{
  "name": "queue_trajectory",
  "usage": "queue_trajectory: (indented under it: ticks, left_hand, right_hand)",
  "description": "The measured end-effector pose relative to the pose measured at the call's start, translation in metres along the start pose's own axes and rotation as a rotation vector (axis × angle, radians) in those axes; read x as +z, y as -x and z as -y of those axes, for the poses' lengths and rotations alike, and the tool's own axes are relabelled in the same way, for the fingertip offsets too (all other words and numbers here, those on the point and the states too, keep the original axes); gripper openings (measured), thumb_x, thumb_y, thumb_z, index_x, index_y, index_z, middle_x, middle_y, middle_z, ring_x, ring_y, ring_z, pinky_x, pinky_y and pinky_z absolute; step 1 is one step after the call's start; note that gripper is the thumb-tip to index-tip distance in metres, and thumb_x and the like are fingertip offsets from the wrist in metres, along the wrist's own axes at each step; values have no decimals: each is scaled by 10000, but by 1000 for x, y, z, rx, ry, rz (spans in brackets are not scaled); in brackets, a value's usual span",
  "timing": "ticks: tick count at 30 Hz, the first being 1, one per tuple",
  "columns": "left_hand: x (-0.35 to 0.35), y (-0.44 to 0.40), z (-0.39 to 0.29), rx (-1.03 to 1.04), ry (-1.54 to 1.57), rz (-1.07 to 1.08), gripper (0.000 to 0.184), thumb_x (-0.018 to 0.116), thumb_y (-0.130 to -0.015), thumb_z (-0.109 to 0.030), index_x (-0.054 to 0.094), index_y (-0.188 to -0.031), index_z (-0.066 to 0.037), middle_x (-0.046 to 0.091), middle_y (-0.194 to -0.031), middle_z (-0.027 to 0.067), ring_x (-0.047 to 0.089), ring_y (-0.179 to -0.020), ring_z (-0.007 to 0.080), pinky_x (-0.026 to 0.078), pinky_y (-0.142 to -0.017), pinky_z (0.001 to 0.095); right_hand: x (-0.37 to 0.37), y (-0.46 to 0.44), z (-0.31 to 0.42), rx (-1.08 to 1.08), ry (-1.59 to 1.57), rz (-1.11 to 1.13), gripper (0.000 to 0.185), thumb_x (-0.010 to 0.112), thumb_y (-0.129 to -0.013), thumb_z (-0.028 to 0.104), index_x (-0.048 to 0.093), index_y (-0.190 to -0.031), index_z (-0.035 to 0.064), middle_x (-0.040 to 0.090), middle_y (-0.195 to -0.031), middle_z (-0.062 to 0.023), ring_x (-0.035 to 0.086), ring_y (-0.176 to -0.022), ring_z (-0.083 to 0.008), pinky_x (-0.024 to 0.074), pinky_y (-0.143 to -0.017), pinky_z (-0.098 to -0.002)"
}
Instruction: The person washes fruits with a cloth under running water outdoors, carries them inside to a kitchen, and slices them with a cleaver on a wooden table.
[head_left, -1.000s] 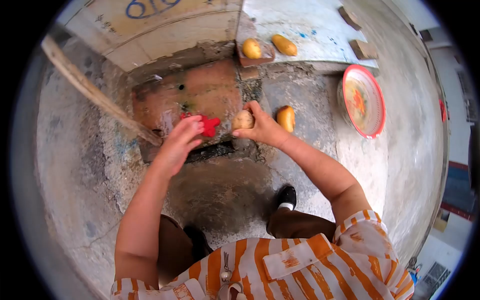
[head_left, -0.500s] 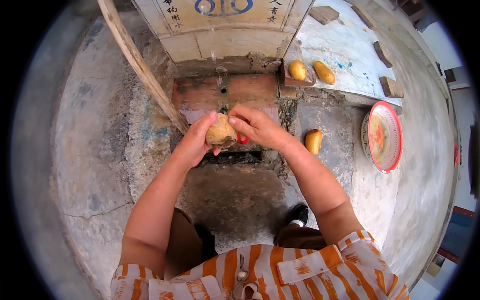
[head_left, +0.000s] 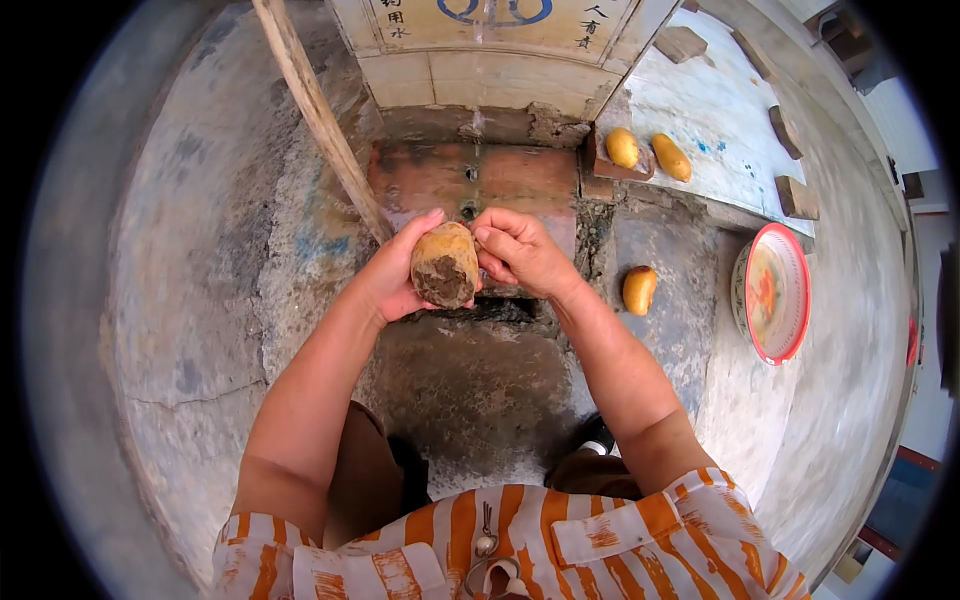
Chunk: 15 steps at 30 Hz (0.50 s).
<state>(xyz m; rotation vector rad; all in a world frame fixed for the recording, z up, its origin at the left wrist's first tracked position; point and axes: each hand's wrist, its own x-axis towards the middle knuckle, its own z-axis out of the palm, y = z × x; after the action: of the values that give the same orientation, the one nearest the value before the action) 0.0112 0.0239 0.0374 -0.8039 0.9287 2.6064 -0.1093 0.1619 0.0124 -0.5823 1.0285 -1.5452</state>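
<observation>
My left hand [head_left: 392, 277] is wrapped around a large potato [head_left: 443, 262] from its left side. The near end of this potato carries a rough, dark brown, dirty-looking patch, while its upper part is yellowish. Close against the potato's right side is my right hand [head_left: 522, 252], its fingers curled and pinched together. What the right fingers hold, if anything, is hidden. Both hands are above a wet reddish slab [head_left: 420, 180], with a dark drain gap [head_left: 510, 310] just below them.
One yellow potato [head_left: 640, 290] lies on the concrete at right; one rests on a brick [head_left: 622, 148], another [head_left: 671, 157] beside it on a pale sheet. A red-rimmed basin [head_left: 806, 300] sits far right. A wooden pole [head_left: 318, 115] leans at left; water falls ahead from above.
The potato has been turned so its dark end faces me more. A red ring-shaped piece seen under my right hand earlier no longer shows. The view has shifted slightly left.
</observation>
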Motion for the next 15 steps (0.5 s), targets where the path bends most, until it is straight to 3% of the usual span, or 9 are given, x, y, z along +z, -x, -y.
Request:
queue_trajectory:
  ticks: [5, 7, 11, 13, 15]
  left_hand:
    - [-9, -4, -2, -5, -17, -56, 475, 414, -876, -481, 535, -1044, -54, 619, -881, 107, 626, -737, 219, 530, -595, 371]
    - [-10, -6, -3, 79, -266, -215, 439, 437, -878, -446, 554, -1014, -46, 621, -846, 82, 607, -698, 180, 489, -542, 320]
    - [-1, -3, -2, 135, -339, -352, 387, 466, -878, -402, 588, -947, -41, 615, -802, 58, 573, -678, 139, 441, -556, 275]
    - [-7, -8, 4, 338, -678, -434, 357, 479, -877, -365, 609, -884, -33, 603, -774, 52, 557, -697, 124, 431, -624, 261]
    - [-16, -10, 4, 406, -762, -509, 356, 484, -874, -364, 610, -866, -31, 598, -768, 50, 548, -694, 118, 426, -634, 264]
  right_hand:
    - [7, -3, 0, -43, 112, -49, 153, 457, -923, 147, 494, -812, 49, 470, -547, 13, 394, -421, -50, 300, -393, -188]
    - [5, -4, -3, -42, 159, -44, 160, 465, -922, 153, 493, -802, 51, 467, -549, 17, 387, -421, -49, 294, -392, -189]
    - [3, -9, -8, -23, 323, -92, 183, 496, -911, 173, 496, -779, 47, 461, -587, 32, 397, -502, -33, 326, -450, -198]
    - [9, -12, -15, -57, 394, -142, 188, 505, -907, 179, 496, -774, 46, 461, -603, 36, 400, -534, -29, 337, -474, -202]
    - [20, -16, -23, -158, 517, -144, 170, 528, -889, 169, 494, -788, 37, 463, -634, 42, 421, -590, -38, 364, -514, -222]
